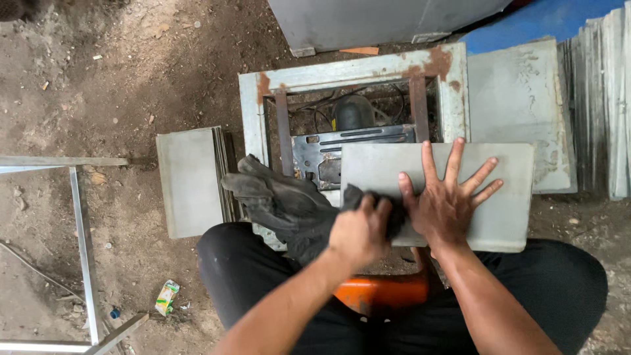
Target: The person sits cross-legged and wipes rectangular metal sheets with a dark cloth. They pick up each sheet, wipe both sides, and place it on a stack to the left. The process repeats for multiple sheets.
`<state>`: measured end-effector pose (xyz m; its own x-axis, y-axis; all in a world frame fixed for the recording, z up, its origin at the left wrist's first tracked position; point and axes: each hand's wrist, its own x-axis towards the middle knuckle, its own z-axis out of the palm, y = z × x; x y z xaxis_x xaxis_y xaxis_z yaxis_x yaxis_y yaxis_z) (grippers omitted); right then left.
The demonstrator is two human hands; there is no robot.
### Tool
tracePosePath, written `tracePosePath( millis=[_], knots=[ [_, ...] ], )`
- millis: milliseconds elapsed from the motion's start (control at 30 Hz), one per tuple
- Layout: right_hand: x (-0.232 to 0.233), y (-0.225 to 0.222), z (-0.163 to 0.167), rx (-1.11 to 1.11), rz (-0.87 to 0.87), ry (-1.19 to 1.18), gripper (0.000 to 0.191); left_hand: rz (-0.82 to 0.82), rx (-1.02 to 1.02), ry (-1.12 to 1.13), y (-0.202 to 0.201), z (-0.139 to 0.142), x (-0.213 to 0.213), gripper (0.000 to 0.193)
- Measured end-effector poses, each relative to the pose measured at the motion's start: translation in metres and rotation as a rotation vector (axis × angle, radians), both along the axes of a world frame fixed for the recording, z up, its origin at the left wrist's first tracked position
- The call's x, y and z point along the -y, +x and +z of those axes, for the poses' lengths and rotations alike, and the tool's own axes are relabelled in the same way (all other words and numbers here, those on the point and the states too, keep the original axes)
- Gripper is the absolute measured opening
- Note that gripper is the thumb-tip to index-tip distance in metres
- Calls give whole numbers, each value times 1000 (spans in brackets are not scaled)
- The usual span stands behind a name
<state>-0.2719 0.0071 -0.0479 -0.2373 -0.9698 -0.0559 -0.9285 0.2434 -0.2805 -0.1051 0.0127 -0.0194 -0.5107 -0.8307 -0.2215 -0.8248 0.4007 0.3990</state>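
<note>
A grey rectangular tile (506,197) lies flat across a rusty pale metal frame (253,108), in front of my knees. My right hand (447,197) presses on it with the fingers spread wide. My left hand (358,230) is closed on a dark grey rag (282,204), which bunches out to the left and touches the tile's left edge. Inside the frame sits a black machine with a slotted plate (358,141).
A stack of grey tiles (190,181) lies on the dirt to the left. More tiles (516,92) lie to the right, with several standing on edge (601,98) at far right. An orange seat (381,292) shows between my legs. A thin metal frame (82,250) lies at left.
</note>
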Motion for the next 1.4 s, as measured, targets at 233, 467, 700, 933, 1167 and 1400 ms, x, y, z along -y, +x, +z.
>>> tracePosePath(
  millis=[233,467,700,933,1167,1400],
  knots=[
    [3,3,-8,-18,-60,30,77,467,16,-154,17,-34,120,48],
    [8,-16,3,-38,-24,152,88,-152,58,363,-5,13,-36,52],
    [62,-103,55,-202,159,604,103,605,-339,100,135,47,13,40],
    [17,-80,177,-543,483,286,27,1121,-955,-224,224,197,34,45],
    [-44,29,75,-310,751,-172,49,997,-1409,-124,196,241,46,45],
    [-21,-9,33,-9,396,71,47,969,-861,-228,173,175,67,55]
  ],
)
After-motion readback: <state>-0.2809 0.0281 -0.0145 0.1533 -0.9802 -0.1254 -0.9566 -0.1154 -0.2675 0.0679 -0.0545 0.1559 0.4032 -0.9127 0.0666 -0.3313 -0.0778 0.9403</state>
